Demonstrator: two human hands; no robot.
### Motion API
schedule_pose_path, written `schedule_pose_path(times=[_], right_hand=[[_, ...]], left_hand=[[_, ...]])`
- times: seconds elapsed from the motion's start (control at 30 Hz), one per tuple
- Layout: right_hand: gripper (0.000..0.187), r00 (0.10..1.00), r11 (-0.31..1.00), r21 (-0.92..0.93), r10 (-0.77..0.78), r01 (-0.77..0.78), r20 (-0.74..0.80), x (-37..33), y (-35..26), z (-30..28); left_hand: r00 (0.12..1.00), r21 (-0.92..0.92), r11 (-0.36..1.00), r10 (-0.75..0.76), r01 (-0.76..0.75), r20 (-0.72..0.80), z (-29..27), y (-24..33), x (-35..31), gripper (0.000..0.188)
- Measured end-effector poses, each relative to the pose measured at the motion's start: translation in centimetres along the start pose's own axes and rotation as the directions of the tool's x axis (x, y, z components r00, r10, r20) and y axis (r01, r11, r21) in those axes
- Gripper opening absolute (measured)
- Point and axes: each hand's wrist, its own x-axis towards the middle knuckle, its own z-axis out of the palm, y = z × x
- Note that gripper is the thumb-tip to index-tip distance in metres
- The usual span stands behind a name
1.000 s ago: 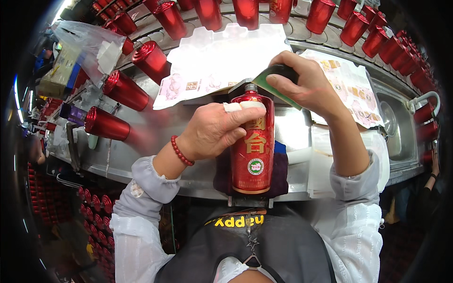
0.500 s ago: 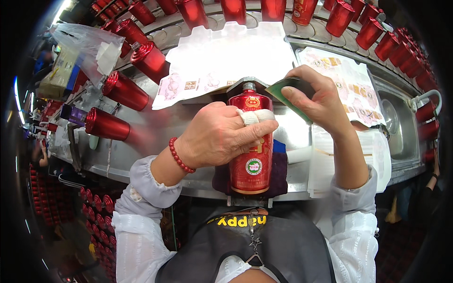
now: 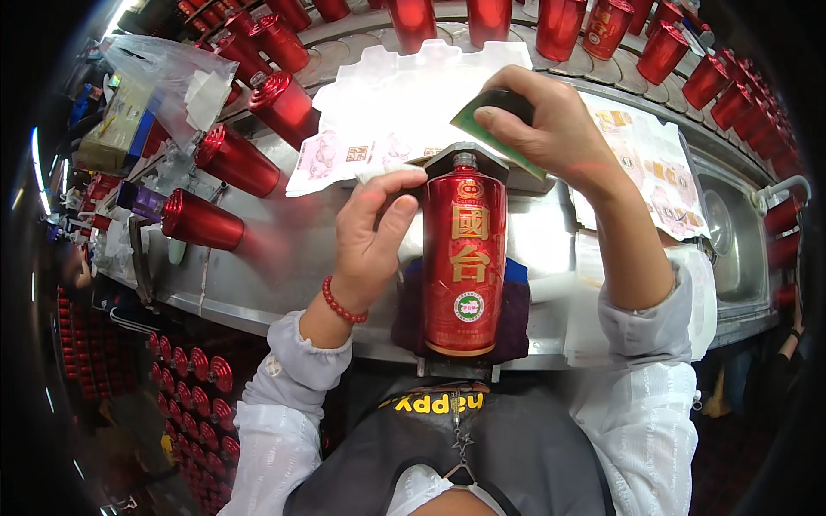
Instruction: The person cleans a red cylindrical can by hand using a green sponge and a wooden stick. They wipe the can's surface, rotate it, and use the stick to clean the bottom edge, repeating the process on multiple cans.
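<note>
Head view: a red bottle (image 3: 465,258) lies on the steel tabletop (image 3: 284,275) right in front of the person, its neck pointing away and its base nearest the body, resting on a dark cloth pad (image 3: 513,310). The left hand (image 3: 372,230) lies against the bottle's left side, thumb across its shoulder and fingers loosely curled beside it; it steadies the bottle rather than wrapping it, and a red bead bracelet (image 3: 342,301) circles that wrist. The right hand (image 3: 551,129) is closed on a green pad (image 3: 490,129) with a dark top, held just beyond the bottle's neck; whether the pad touches the cap is hard to tell from here. White label sheets (image 3: 404,103) are spread on the tabletop past the bottle, and more printed sheets (image 3: 658,172) lie to the right beside a sink (image 3: 740,249). Rows of red bottles (image 3: 237,159) lie along the left and stand along the far edge. A clear plastic bag (image 3: 163,77) sits at the far left.
</note>
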Motion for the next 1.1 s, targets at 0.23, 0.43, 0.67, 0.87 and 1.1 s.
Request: schedule_pose_path(times=[0.23, 0.43, 0.67, 0.87, 1.1], right_hand=[[0.022, 0.977, 0.965, 0.157, 0.214, -0.212, 0.002, -4.1, -0.5, -0.4], [0.023, 0.975, 0.951, 0.216, 0.212, -0.220, 0.062, -3.9, -0.6, -0.7], [0.023, 0.970, 0.952, 0.197, 0.218, -0.236, 0.110, -3.4, -0.4, -1.0], [0.021, 0.972, 0.956, 0.234, 0.133, -0.177, 0.191, -3.1, -0.6, -1.0], [0.027, 0.869, 0.817, -0.299, -0.476, 0.493, 0.134, -4.5, -2.9, 2.3]], left_hand=[[0.959, -0.030, 0.968, -0.240, 0.247, 0.150, 1.7, 0.0, 3.5, 0.037], [0.924, -0.014, 0.944, -0.318, 0.328, 0.214, 1.3, 0.6, 4.8, 0.030], [0.932, 0.014, 0.954, -0.295, 0.299, 0.208, 1.2, 0.0, 4.7, 0.036], [0.928, -0.073, 0.937, -0.323, 0.340, 0.185, 1.0, -0.2, 4.8, 0.031], [0.835, -0.643, 0.564, -0.495, 0.518, 0.238, -1.5, -2.4, 1.9, 0.059]])
